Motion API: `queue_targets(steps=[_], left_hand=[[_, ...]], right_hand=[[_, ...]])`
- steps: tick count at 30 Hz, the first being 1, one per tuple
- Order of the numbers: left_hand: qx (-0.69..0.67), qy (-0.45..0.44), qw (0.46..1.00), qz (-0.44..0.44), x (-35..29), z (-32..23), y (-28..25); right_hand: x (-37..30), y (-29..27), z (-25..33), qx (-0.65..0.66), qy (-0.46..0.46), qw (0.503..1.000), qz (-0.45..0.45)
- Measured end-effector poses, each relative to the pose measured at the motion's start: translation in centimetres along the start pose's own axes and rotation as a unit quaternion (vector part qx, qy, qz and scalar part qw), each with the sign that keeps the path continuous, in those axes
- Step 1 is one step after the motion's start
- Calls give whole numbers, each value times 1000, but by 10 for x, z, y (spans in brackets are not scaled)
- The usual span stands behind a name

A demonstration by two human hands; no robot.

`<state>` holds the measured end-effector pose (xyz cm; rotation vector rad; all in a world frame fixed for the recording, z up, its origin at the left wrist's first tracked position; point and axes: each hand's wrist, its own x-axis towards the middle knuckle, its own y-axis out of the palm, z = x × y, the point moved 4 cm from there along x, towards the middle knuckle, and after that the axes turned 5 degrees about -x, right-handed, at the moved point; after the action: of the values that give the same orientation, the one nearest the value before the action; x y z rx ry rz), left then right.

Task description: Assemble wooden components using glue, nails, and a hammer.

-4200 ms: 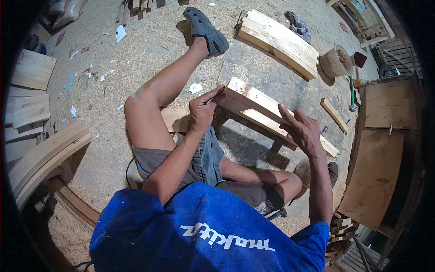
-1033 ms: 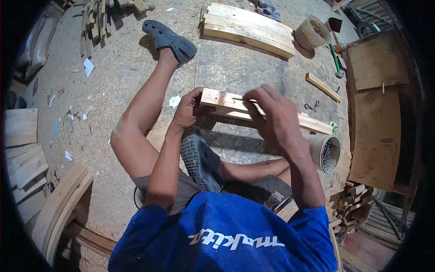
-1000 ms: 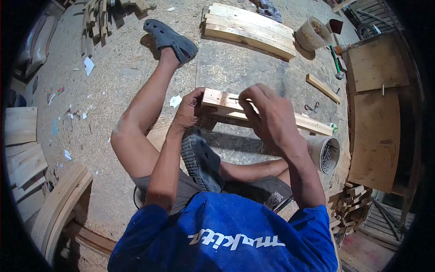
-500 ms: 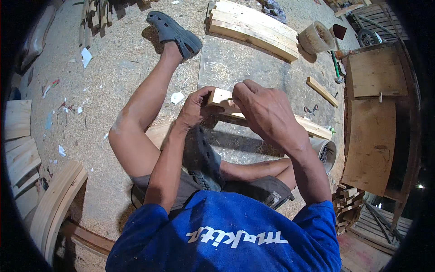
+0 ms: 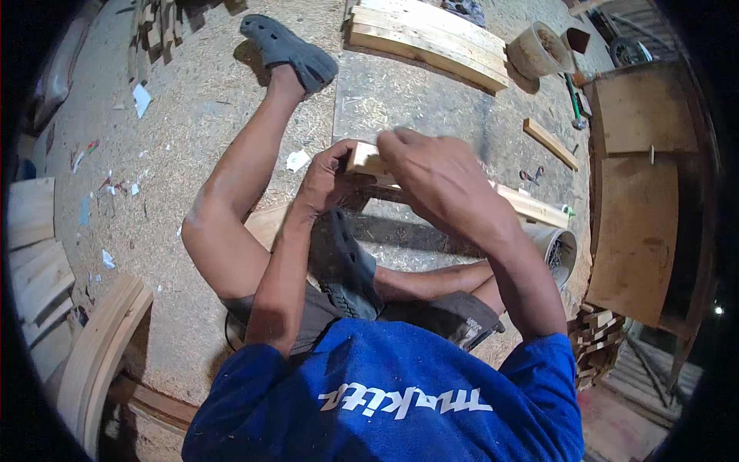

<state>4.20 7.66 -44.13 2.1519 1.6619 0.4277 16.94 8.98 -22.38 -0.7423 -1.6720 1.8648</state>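
My left hand (image 5: 325,183) grips the near end of a pale wooden piece (image 5: 365,160), with the thumb and fingers wrapped around its left side. Over the top of that piece is my right hand (image 5: 435,169), its fingers curled into a pinch. Whatever those fingers hold, if anything, is hidden behind the knuckles. Below both hands, a long wooden board (image 5: 531,206) runs off to the right, partly covered by my right forearm. My bent leg with a dark clog (image 5: 342,262) lies beneath the hands.
A stack of planks (image 5: 427,42) lies ahead, beside a bucket of shavings (image 5: 539,50). To the right are a wooden stick (image 5: 550,144), scissors (image 5: 531,177), a hammer (image 5: 576,104), a bucket of nails (image 5: 560,254) and a wooden cabinet (image 5: 635,231). Curved boards (image 5: 100,346) stand at left.
My right hand has shifted left and slightly up, its fingers now covering more of the wooden piece's top. My left hand keeps its grip, and the view has tilted slightly.
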Motion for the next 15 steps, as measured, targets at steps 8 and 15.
queue_targets(steps=[8,15], left_hand=[[-195,-52,979,-11,-5,34,-21],[-30,6,999,-34,3,39,-45]], right_hand=[[-5,51,8,46,80,988,-121],[-150,-6,-93,81,242,916,-311]])
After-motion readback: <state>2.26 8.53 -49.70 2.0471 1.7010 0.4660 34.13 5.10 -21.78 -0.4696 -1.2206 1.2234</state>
